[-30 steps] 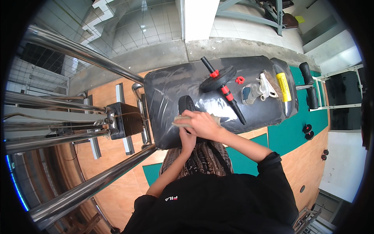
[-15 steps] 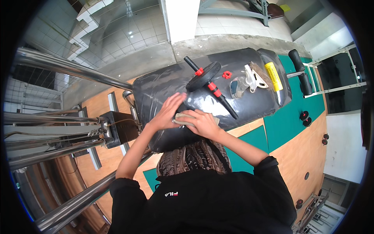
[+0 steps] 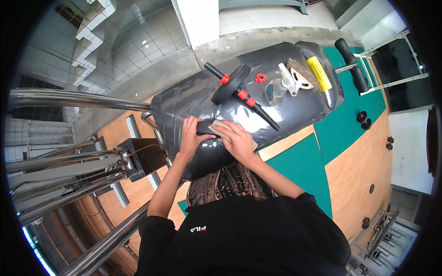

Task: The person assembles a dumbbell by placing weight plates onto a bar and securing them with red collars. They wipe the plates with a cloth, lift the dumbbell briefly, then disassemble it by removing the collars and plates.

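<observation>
Far left: chrome rack bars [image 3: 60, 99] and a dark weight block [image 3: 145, 156]. Left hand [image 3: 190, 135] grips the end of a small black object [image 3: 206, 129] lying on the black padded bench [image 3: 184, 103], fingers curled round it. Right hand [image 3: 239, 142] is just beside it, pressing a tan cloth [image 3: 221, 127] flat onto the same object. Further right on the bench: dumbbell bar with one plate [image 3: 239, 87], red collar [image 3: 260, 77], spray bottle [image 3: 282, 82], brush [image 3: 299, 76], yellow tube [image 3: 319, 73].
</observation>
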The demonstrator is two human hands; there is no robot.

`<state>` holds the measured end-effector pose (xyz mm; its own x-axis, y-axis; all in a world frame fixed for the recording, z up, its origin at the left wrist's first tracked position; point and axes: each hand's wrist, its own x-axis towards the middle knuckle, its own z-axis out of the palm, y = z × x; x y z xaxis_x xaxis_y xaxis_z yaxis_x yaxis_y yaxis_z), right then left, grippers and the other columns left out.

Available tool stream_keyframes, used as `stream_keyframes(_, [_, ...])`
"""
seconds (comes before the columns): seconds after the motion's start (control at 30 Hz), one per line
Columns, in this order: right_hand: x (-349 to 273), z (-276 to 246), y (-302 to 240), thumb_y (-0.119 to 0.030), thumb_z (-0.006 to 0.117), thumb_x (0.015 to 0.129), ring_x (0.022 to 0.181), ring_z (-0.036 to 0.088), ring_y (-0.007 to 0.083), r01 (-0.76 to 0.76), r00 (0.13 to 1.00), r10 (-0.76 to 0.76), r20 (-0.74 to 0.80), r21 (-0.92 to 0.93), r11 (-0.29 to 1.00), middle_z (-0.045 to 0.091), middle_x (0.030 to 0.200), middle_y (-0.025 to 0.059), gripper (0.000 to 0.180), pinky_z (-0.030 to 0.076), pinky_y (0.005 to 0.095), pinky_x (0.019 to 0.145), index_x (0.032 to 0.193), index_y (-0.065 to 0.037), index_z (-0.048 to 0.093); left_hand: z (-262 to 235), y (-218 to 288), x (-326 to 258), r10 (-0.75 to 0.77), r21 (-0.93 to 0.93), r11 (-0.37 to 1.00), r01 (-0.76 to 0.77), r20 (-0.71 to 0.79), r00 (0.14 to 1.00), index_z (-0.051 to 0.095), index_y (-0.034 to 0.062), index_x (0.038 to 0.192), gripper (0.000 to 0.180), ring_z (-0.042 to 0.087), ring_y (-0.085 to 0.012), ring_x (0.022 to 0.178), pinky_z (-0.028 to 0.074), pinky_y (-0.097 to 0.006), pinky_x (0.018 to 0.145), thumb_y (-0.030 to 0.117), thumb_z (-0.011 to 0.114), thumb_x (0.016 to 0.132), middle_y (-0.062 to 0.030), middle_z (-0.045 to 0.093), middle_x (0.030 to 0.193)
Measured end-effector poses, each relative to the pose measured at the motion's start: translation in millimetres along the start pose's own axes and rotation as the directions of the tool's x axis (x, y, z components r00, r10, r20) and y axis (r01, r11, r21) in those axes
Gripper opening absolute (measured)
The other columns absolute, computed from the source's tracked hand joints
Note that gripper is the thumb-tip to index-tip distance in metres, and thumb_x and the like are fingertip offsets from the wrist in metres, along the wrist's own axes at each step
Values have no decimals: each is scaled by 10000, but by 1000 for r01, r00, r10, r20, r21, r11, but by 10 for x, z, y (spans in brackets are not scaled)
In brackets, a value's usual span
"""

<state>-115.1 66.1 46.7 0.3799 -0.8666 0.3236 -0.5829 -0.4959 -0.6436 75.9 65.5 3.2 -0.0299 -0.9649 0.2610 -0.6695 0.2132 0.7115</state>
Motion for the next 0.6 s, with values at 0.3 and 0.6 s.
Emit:
stream_keyframes(0.3, [-276,-38,101,32,633,701,932,607,284,-67,998,65,26,58,996,611,1138,63,510,513,358,798,1153,-202,641,71,25,-347,-84,5,996,86,-126,988,539,14,918,518,495,-321,923,412,-402,804,137,841,515,-117,543,945])
stream_keyframes(0.6, [-264,105,-102,7,638,715,996,604,310,-151,980,167,-103,151,977,612,1113,108,428,494,368,845,1113,-148,664,165,201,-477,-232,21,970,243,-228,946,521,10,951,533,468,-318,950,388,-399,827,135,840,543,-126,530,974])
